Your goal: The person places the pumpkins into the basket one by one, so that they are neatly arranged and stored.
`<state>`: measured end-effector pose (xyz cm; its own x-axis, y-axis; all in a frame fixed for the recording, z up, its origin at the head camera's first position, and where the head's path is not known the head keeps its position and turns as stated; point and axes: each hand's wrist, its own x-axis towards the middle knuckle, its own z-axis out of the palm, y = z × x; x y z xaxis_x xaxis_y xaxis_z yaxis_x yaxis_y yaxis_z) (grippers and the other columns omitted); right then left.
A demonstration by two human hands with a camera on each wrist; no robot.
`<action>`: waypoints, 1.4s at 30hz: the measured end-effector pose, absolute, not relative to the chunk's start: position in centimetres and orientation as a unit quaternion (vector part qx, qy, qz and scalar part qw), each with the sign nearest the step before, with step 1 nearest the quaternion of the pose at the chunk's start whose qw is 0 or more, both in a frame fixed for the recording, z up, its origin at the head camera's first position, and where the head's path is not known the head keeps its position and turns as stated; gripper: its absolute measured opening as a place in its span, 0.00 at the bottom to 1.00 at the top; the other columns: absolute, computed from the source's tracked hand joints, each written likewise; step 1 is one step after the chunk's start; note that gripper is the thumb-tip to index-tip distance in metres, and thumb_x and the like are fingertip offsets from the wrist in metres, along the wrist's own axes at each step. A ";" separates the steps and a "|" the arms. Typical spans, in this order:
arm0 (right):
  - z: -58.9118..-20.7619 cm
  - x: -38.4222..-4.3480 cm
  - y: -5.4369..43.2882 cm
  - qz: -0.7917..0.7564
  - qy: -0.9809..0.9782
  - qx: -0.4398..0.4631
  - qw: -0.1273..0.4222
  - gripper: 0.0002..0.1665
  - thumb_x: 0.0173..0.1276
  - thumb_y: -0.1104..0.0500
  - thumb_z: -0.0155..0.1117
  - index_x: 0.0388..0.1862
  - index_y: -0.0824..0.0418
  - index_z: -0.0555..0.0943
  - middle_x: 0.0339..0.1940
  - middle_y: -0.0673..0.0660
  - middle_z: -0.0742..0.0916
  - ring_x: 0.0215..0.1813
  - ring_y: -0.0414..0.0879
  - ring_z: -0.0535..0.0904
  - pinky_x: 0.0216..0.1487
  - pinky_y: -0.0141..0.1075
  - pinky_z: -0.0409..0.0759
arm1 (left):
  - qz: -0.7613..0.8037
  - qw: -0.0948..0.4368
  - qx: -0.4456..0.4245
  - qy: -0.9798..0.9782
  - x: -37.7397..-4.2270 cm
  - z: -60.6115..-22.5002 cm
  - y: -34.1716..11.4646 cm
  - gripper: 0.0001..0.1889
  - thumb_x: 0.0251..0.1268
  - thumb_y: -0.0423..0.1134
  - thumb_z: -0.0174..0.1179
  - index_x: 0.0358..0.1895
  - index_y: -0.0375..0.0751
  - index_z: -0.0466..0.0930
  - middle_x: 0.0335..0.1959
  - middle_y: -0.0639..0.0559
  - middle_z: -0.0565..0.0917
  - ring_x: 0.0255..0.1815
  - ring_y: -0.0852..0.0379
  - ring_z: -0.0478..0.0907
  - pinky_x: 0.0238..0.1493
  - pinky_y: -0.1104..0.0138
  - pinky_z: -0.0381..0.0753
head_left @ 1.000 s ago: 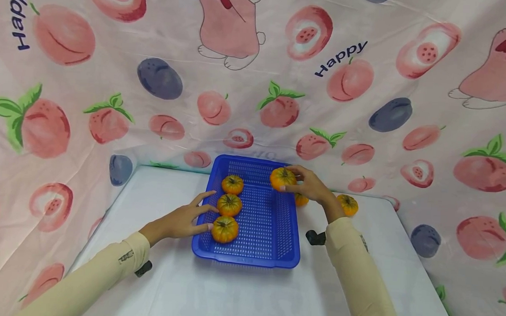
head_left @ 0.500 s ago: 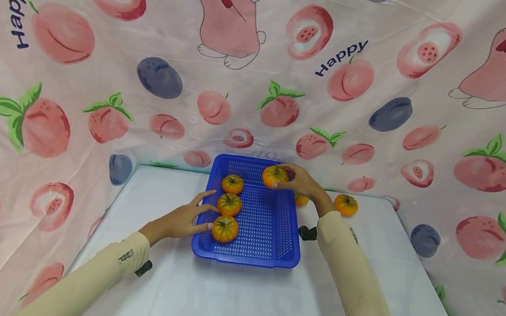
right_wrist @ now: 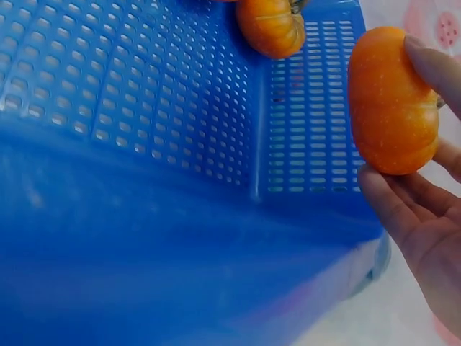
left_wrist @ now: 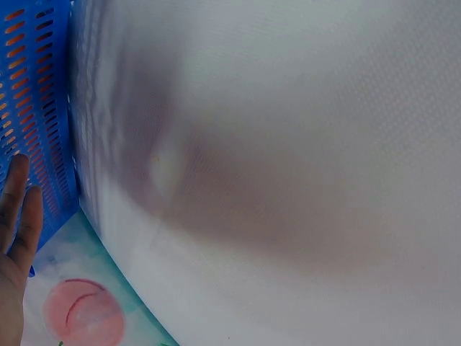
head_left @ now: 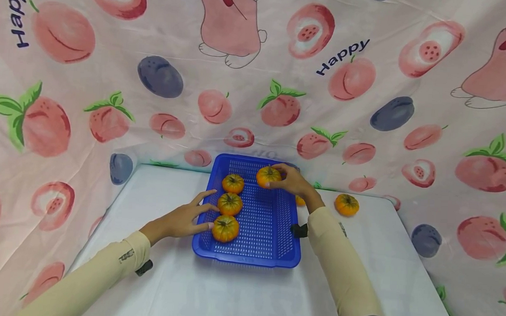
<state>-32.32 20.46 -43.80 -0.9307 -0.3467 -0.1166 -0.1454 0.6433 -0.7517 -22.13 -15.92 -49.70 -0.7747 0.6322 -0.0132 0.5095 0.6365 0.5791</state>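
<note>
In the head view my right hand pinches a small orange pumpkin over the far right part of a blue plastic basket. The right wrist view shows thumb and fingers on opposite sides of this pumpkin, above the perforated basket floor. Along the basket's left side, three more pumpkins stand in a row: a far one, a middle one and a near one. My left hand lies at the left rim with spread, fairly straight fingers. Its fingers show against the basket's outer wall in the left wrist view.
On the white table, one pumpkin sits to the right of the basket. Another pumpkin is partly hidden behind the basket's right rim and my right arm. A fruit-printed cloth hangs behind and along the sides.
My right hand has carried its pumpkin leftward from the basket's right rim to over the inside. The left hand and the three pumpkins in the row have stayed in place.
</note>
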 end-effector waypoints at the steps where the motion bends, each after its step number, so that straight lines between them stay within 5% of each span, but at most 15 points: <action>1: -43.9 -32.3 20.3 -0.399 0.898 -0.133 0.129 0.44 0.63 0.47 0.74 0.74 0.58 0.68 0.70 0.63 0.74 0.66 0.59 0.72 0.71 0.53 0.73 | 0.283 0.109 0.316 0.899 -22.1 -49.7 -15.9 0.27 0.70 0.59 0.57 0.68 0.54 0.74 0.84 0.53 0.41 0.71 0.31 0.69 0.63 0.36 0.74; 42: -48.1 -34.0 15.9 -0.305 0.938 -0.039 0.160 0.46 0.62 0.48 0.75 0.73 0.63 0.67 0.70 0.67 0.75 0.70 0.62 0.70 0.76 0.55 0.65 | 0.284 0.109 0.314 0.899 -22.1 -49.6 -16.0 0.28 0.70 0.60 0.56 0.68 0.52 0.74 0.83 0.50 0.43 0.70 0.31 0.70 0.63 0.35 0.74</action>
